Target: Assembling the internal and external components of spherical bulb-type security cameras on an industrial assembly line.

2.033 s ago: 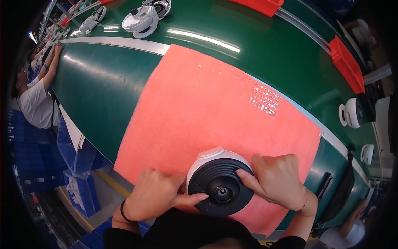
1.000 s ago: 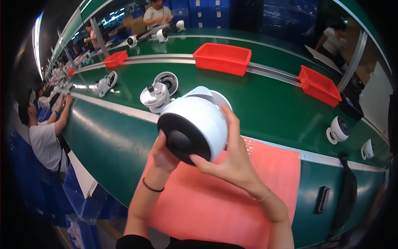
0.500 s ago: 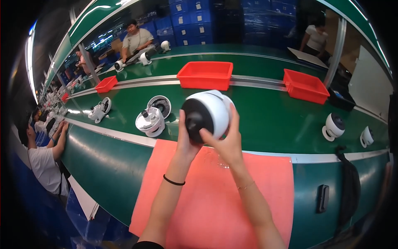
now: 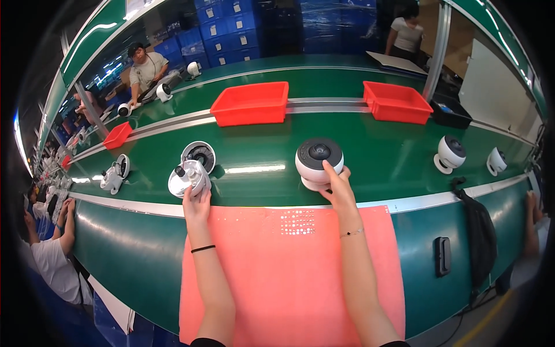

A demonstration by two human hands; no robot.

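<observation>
Standing on the green conveyor is a round white security camera point(image 4: 321, 168) with a black front facing up. My right hand point(image 4: 340, 188) grips its right side, one finger reaching toward the black face. To the left lies a second, opened camera: its white half point(image 4: 184, 176) holds a small black lens and inner parts, and its round black-lined shell point(image 4: 199, 155) sits just behind. My left hand point(image 4: 198, 205) is closed on the near edge of that white half. Its fingers are partly hidden by the part.
A pink foam mat point(image 4: 277, 277) with rows of small white dots lies before me. Red bins point(image 4: 250, 104) line the rail. More cameras point(image 4: 450, 154) stand at right; another opened one point(image 4: 114, 175) is at left. A black bag point(image 4: 480, 237) and small dark device point(image 4: 442, 256) lie right. Co-workers sit nearby.
Both hands held the closed camera over the mat's far edge. Now it stands on the conveyor in my right hand, while my left hand has moved left onto the opened camera.
</observation>
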